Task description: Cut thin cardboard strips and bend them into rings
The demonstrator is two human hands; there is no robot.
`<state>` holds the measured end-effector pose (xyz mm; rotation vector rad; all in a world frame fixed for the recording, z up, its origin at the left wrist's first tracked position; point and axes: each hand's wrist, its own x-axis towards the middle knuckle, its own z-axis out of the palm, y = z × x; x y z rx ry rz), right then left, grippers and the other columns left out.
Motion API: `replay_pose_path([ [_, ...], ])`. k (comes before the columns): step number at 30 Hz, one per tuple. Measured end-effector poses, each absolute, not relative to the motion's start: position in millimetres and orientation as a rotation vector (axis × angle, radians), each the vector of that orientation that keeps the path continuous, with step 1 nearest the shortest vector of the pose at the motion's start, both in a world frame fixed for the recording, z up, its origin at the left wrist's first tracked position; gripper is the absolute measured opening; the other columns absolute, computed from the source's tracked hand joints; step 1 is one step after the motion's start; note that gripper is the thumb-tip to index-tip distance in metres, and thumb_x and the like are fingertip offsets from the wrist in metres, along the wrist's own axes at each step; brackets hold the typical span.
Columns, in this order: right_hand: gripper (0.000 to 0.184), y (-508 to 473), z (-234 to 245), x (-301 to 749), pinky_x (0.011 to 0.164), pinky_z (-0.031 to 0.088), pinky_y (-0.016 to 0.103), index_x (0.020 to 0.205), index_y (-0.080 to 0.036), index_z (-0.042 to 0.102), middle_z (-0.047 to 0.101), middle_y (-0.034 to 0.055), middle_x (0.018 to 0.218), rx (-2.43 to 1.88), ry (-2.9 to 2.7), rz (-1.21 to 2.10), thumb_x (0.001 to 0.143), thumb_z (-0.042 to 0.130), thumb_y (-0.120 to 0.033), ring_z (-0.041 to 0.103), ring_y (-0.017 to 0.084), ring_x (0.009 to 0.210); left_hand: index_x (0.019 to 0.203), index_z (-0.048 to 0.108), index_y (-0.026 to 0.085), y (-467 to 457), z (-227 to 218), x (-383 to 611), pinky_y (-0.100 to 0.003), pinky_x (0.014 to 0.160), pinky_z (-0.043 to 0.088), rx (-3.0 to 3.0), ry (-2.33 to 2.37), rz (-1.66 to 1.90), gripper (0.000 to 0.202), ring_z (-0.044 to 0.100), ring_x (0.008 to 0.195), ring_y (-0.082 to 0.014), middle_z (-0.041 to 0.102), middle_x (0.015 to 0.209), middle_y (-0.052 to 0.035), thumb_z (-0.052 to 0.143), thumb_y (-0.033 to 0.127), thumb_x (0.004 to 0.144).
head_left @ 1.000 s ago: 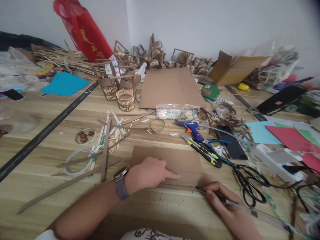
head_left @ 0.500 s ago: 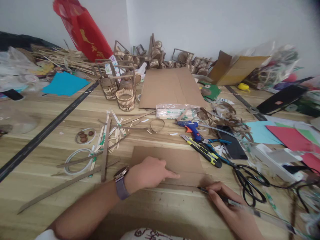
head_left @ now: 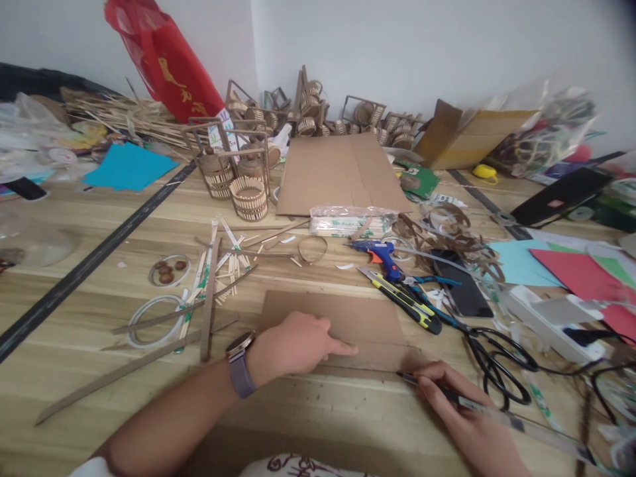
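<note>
A small sheet of brown cardboard (head_left: 342,315) lies on the wooden table in front of me. My left hand (head_left: 293,341) presses on it from above, index finger stretched out to the right, the other fingers partly hidden beneath the hand. A watch is on that wrist. In my right hand (head_left: 462,411) is a pen (head_left: 408,378), held in a writing grip, its dark tip at the cardboard's lower right edge. Faint lines run along the lower part of the sheet, close to the pen tip.
Right of the cardboard lie a utility knife (head_left: 402,301), a blue glue gun (head_left: 380,255), black-handled scissors (head_left: 497,364) and a phone (head_left: 460,281). Leftward are thin sticks and tape rolls (head_left: 152,321). Behind stand a small woven basket (head_left: 249,199) and a larger cardboard sheet (head_left: 342,172).
My right hand and the pen have shifted slightly right along the cardboard's near edge. My left hand has stayed in place.
</note>
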<state>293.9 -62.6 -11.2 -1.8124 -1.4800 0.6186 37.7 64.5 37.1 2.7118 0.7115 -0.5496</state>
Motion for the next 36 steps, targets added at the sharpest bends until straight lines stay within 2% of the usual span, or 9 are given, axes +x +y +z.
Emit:
replay_pose_path([
  [16, 0.027, -62.5, -8.2, 290.4, 0.058, 0.044, 0.024, 0.066, -0.025, 0.061, 0.062, -0.0017, 0.062, -1.799, -1.478, 0.614, 0.087, 0.055, -0.039, 0.057, 0.017, 0.06, 0.146, 0.042, 0.054, 63.6, 33.6, 36.6, -0.026, 0.048, 0.021, 2.74, 0.713, -0.507, 0.064, 0.061, 0.072, -0.0186, 0.06, 0.092, -0.0041, 0.047, 0.014, 0.097],
  [36, 0.028, -64.2, -14.9, 304.9, 0.057, 0.044, 0.024, 0.066, -0.024, 0.061, 0.062, -0.0005, 0.062, -1.8, -1.476, 0.621, 0.089, 0.056, -0.039, 0.056, 0.017, 0.06, 0.145, 0.044, 0.053, 63.5, 33.1, 36.6, -0.024, 0.05, 0.028, 2.734, 0.71, -0.478, 0.064, 0.062, 0.07, -0.0184, 0.062, 0.093, -0.0046, 0.049, 0.013, 0.095],
])
